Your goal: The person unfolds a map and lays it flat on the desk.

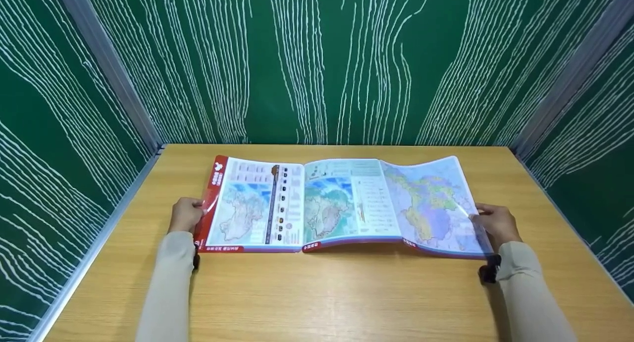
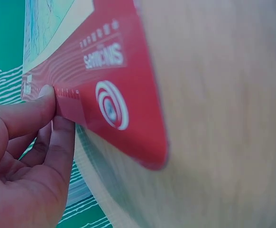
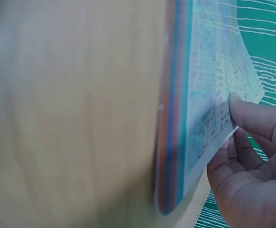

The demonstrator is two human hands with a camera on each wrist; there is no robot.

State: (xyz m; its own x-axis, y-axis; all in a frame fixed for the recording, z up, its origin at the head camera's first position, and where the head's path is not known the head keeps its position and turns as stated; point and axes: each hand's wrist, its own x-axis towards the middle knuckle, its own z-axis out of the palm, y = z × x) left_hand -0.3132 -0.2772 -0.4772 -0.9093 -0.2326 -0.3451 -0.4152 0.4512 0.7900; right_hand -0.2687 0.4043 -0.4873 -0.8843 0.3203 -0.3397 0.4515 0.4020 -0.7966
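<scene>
A folding map (image 1: 329, 203) lies spread across the wooden table, its three panels showing coloured maps and printed text. My left hand (image 1: 186, 215) pinches the map's red left edge between thumb and fingers; the left wrist view shows the thumb on top of the red border (image 2: 112, 95) and the fingers beneath. At the other end my right hand (image 1: 497, 223) pinches the right edge, thumb on the printed face and fingers behind, as the right wrist view shows. The right panel (image 1: 431, 203) bends upward, and the middle panel's front edge bows up above a shadow.
The wooden table (image 1: 337, 297) extends in front of the map and on both sides. Green panels with white wavy lines (image 1: 297, 64) stand behind and at both sides, joined by grey corner posts (image 1: 106, 59).
</scene>
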